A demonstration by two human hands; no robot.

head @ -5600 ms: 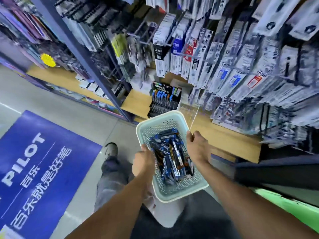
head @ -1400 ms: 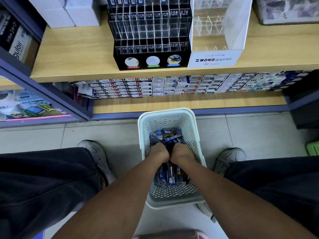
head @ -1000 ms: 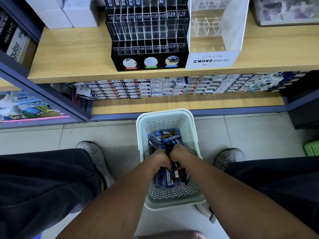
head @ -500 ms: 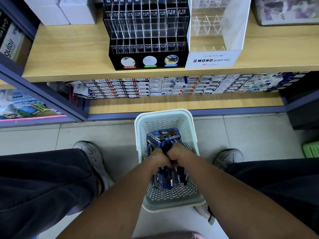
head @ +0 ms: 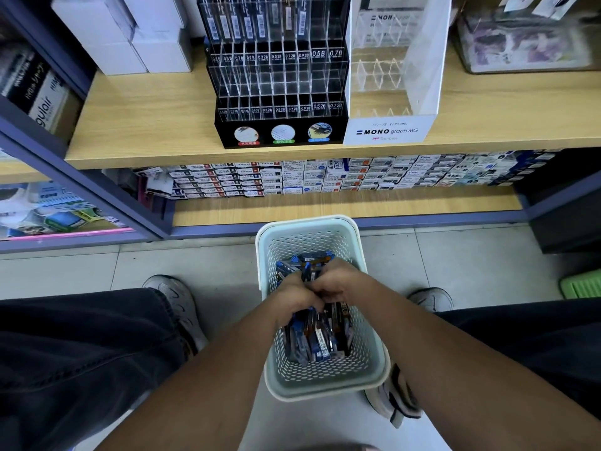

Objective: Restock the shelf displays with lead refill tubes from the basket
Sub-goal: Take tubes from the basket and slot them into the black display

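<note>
A pale green perforated basket (head: pixel 305 236) stands on the floor between my feet, holding several blue and orange lead refill tubes (head: pixel 317 340). Both hands are down inside it, pressed together over the pile. My left hand (head: pixel 294 296) and my right hand (head: pixel 338 281) are each closed around a bunch of tubes, whose ends stick out beyond the fingers. On the wooden shelf above sits a black display rack (head: pixel 279 86) with clear slots labelled by lead size, most of them empty, and a white MONO graph MG display (head: pixel 388 131) beside it.
Stacked small boxes (head: pixel 325 177) fill the lower shelf. White cartons (head: pixel 130 34) stand left of the black rack, and a clear bin (head: pixel 527 43) sits at the right. My knees and shoes (head: pixel 175 297) flank the basket on the tiled floor. A green object (head: pixel 582 284) lies at right.
The basket was carried to this shelf and set on the floor. Over the last second my hands have stayed in it, gathering tubes and lifting slightly.
</note>
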